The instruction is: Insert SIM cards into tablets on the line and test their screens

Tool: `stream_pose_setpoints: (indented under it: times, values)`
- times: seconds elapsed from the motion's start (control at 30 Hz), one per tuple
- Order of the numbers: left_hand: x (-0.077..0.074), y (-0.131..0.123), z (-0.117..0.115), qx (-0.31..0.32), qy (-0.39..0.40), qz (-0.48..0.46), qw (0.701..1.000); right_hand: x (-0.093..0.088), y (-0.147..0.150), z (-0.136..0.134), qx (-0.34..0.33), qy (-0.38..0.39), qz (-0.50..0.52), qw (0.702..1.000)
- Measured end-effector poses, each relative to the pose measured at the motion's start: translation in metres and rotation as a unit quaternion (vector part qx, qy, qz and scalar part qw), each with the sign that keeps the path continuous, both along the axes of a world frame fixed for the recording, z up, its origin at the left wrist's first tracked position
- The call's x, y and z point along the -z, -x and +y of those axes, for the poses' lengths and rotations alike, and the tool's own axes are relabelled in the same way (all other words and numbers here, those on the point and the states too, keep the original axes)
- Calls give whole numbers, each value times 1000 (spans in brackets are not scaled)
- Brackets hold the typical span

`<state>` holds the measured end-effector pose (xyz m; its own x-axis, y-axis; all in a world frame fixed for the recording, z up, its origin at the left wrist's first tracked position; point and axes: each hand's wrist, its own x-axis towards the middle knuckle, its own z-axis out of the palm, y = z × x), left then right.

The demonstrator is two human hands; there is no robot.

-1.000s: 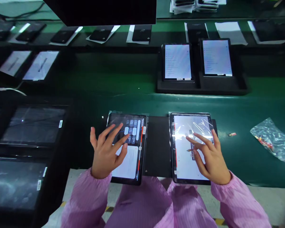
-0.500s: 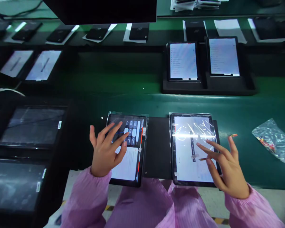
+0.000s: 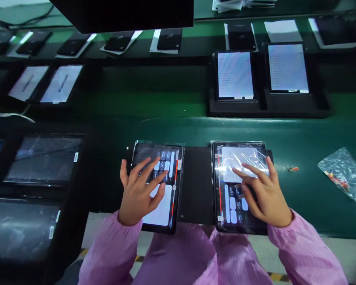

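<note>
My left hand (image 3: 142, 190) hovers over or touches the screen of a tablet (image 3: 157, 224), its fingers spread. That screen shows a panel of rounded tiles and a white box. My right hand (image 3: 264, 190) has its fingers apart over a second tablet (image 3: 225, 186) under wrinkled clear film. Its screen shows a similar panel, turned the other way round. A small brownish sliver (image 3: 238, 187) shows at my right thumb tip; whether it is gripped is unclear. Right of this tablet, a tiny red-and-yellow piece (image 3: 293, 169) lies on the green table.
A black mat (image 3: 197, 186) lies between the tablets. At the right is a clear plastic bag (image 3: 344, 174) with small colourful pieces. A black tray (image 3: 299, 110) holds two lit tablets. Dark-screened tablets (image 3: 43, 158) stand at left. A monitor (image 3: 124, 14) overhangs the far row of devices.
My right hand has moved left over the right tablet, whose screen switched from a mostly white page to a tile panel. My left hand shifted slightly right. The view moved a little.
</note>
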<state>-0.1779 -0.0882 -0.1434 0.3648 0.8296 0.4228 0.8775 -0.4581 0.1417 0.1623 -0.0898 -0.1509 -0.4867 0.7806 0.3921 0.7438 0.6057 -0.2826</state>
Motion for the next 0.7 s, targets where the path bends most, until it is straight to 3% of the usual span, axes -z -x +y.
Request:
stream_pose_setpoints:
  times: [0.13, 0.37, 0.7]
  values:
    - [0, 0, 1, 7, 3, -1, 1000, -1, -2, -3, 18, -5, 1, 1000]
    - [2, 1, -4, 34, 10, 0, 999, 0, -8, -34, -98, 35, 68, 992]
    - [8, 3, -17, 26, 13, 4, 1000, 7, -7, -75, -135, 74, 92, 984]
